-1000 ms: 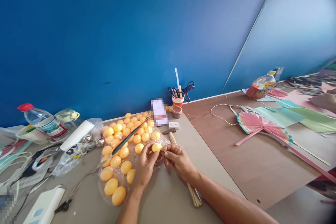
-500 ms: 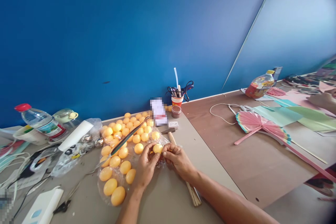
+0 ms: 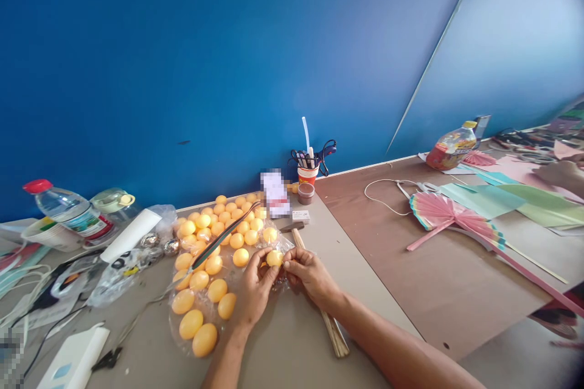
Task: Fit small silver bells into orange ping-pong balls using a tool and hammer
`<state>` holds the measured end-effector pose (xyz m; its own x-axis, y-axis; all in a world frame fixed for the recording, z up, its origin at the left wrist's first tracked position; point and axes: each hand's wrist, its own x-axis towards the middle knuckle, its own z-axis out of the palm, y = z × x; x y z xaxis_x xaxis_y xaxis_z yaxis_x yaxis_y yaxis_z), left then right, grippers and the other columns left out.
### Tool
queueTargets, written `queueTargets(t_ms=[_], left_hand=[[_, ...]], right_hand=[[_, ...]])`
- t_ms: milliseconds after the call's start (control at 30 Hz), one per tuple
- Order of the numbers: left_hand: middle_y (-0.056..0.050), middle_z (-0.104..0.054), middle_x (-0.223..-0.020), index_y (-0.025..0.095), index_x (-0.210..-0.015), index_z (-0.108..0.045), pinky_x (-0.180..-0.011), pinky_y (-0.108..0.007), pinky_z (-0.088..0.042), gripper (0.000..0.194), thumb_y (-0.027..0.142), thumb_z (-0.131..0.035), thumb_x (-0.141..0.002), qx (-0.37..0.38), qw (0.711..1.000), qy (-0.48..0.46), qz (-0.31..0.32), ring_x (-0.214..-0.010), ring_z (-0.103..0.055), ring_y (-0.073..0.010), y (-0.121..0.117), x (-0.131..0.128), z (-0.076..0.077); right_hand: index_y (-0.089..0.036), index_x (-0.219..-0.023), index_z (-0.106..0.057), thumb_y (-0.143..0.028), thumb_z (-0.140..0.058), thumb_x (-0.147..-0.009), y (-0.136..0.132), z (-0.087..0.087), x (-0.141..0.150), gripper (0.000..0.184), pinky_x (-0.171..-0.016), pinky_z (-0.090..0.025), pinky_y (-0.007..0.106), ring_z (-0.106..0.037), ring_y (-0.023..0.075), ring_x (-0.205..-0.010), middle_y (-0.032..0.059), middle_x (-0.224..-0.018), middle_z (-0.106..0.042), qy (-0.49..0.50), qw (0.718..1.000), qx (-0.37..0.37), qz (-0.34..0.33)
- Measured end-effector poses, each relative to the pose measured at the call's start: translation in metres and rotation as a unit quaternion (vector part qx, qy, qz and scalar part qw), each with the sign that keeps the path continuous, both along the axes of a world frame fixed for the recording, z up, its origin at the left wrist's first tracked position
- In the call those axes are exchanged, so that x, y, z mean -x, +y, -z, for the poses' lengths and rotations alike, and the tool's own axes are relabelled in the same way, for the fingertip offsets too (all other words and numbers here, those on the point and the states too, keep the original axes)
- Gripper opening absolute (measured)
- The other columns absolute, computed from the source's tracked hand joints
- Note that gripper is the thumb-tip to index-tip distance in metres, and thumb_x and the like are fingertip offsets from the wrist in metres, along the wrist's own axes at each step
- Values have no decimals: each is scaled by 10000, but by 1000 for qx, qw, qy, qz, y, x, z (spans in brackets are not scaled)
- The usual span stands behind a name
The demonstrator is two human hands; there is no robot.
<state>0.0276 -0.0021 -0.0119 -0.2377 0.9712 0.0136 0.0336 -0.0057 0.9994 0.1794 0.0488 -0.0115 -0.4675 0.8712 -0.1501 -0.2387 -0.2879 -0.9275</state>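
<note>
My left hand (image 3: 252, 292) has its thumb and fingers around an orange ping-pong ball (image 3: 274, 258), held just above the table. From the other side, my right hand (image 3: 312, 276) pinches close against the ball's right edge. What sits between its fingertips, if anything, is too small to make out. Many similar orange balls (image 3: 199, 280) lie to the left on clear plastic wrap, and a long dark slender tool (image 3: 219, 242) rests across them. Under my right forearm runs a bundle of thin wooden sticks (image 3: 335, 337).
Behind my hands stand a small box (image 3: 300, 216), a lidded tub (image 3: 305, 193) and a cup of pens (image 3: 308, 175). Bottles (image 3: 75, 213), bags and cables crowd the left. A pink paper fan (image 3: 449, 219) lies right, near another person's hand (image 3: 563, 177).
Almost nothing differs. Both hands keep the ball in the same place, with only a slight shift of my right fingers; the whole view has moved a few pixels.
</note>
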Motion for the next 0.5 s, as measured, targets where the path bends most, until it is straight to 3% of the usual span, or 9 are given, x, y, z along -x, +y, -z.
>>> queueTargets(t_ms=[500], left_hand=[[-149, -720, -1237, 189, -1197, -634, -948, -452, -567, 559, 569, -720, -796, 10, 1000, 14, -2, -1143, -688, -322, 0, 0, 5]], right_hand=[[-180, -731, -611, -455, -797, -714, -2, -9, -3, 332, -532, -334, 236, -446, 91, -506, -56, -522, -544, -33, 999, -20, -11]])
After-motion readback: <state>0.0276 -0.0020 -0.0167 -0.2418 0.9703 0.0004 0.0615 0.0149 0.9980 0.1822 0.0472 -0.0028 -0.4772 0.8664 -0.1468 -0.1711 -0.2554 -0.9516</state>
